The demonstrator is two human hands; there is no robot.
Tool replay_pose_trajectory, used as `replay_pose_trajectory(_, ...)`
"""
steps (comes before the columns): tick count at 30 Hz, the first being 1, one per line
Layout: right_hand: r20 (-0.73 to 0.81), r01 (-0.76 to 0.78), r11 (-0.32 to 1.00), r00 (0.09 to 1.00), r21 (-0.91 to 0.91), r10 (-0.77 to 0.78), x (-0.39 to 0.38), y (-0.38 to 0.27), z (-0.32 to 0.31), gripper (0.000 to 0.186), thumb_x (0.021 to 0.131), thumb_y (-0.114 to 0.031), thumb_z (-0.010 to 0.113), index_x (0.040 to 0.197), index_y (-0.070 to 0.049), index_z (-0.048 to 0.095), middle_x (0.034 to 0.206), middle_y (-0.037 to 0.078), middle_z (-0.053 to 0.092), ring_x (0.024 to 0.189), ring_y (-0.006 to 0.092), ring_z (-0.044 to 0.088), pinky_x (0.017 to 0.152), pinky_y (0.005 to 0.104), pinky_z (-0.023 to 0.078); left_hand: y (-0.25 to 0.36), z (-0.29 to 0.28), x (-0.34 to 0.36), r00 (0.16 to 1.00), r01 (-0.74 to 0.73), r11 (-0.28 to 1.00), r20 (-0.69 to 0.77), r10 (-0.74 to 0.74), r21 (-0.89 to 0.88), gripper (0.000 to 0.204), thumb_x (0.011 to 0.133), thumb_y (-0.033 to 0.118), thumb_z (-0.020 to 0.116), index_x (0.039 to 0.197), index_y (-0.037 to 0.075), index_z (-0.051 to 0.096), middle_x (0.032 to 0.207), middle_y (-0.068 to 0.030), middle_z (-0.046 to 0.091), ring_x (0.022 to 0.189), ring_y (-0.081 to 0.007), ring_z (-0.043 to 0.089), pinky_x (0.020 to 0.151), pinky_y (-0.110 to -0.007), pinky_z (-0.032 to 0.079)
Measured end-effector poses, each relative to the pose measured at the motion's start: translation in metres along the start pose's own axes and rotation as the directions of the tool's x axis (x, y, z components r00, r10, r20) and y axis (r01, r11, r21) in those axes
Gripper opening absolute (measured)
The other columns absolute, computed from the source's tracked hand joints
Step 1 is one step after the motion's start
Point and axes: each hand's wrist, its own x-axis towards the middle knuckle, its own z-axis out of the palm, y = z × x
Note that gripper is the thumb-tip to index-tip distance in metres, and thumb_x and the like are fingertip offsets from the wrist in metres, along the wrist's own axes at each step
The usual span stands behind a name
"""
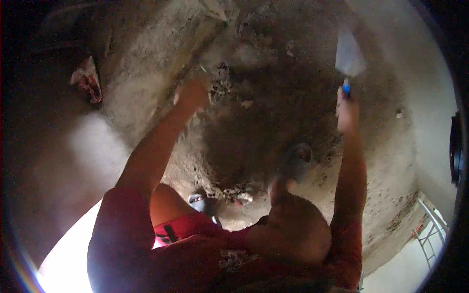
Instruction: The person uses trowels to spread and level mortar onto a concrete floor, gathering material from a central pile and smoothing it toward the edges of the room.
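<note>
My right hand point(348, 115) is closed around the handle of a trowel point(350, 58). The trowel has a pointed metal blade and a blue part by its handle; its tip points away from me toward the far wall. My left hand point(193, 95) is stretched forward over the ground, beside a heap of crumbly, lumpy material point(221, 82). Motion smears its fingers, and a small pale bit shows just beyond them, so I cannot make out whether it holds anything.
Dark, damp-looking ground point(234, 151) spreads between my arms, with rubble along its near edge. A grey shoe point(299, 163) is on my right foot. A pale wall point(430, 97) curves along the right. A ladder point(430, 234) stands lower right; a torn sack-like scrap point(88, 80) lies left.
</note>
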Motion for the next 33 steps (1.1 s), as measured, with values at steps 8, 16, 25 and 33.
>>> replay_pose_trajectory(8,0.281,-0.231,0.827,0.955,0.512,0.093,-0.005,-0.058,0.078,0.024,0.096,-0.040,0.061,0.101,-0.017,0.055,0.070,-0.003,0.046,0.051,0.0104,0.040,0.045,0.0271,0.032,-0.024,0.110,-0.004,0.992,-0.097,0.953,0.103,0.070,0.287,0.027,0.085,0.014,0.065,0.109,0.002,0.068,0.107,-0.0247,0.066,0.092,-0.0321,0.069,0.068,-0.038,0.058)
replay_pose_trajectory(16,0.286,-0.143,0.903,0.958,0.404,0.024,-0.044,-0.034,0.077,0.029,0.094,-0.039,0.064,0.102,-0.013,0.054,0.072,-0.002,0.049,0.053,0.0092,0.044,0.046,0.0277,0.036,-0.115,0.074,0.018,0.915,0.395,0.745,0.157,-0.371,-0.538,0.049,0.087,0.009,0.053,0.132,-0.006,0.044,0.098,-0.0241,0.066,0.081,-0.0365,0.070,0.065,-0.046,0.057)
replay_pose_trajectory(25,0.220,-0.317,0.859,0.944,0.402,0.245,-0.017,0.058,0.020,0.041,0.096,-0.027,0.057,0.134,-0.013,0.053,0.096,0.009,0.064,0.069,0.0192,0.060,0.054,0.0323,0.048,-0.063,0.097,-0.038,0.995,0.091,0.993,-0.039,-0.094,-0.075,0.049,0.091,0.014,0.054,0.138,0.000,0.049,0.137,-0.0240,0.047,0.099,-0.0339,0.065,0.078,-0.046,0.056)
replay_pose_trajectory(33,-0.016,0.192,0.937,0.979,-0.293,-0.206,-0.014,0.069,0.039,0.034,0.091,-0.035,0.066,0.102,-0.003,0.063,0.075,0.010,0.061,0.058,0.0183,0.056,0.054,0.0344,0.047,0.031,0.049,-0.057,0.978,-0.070,0.985,0.204,0.037,0.159,0.034,0.092,0.020,0.056,0.124,0.008,0.063,0.136,-0.0172,0.053,0.116,-0.0314,0.058,0.081,-0.048,0.055)
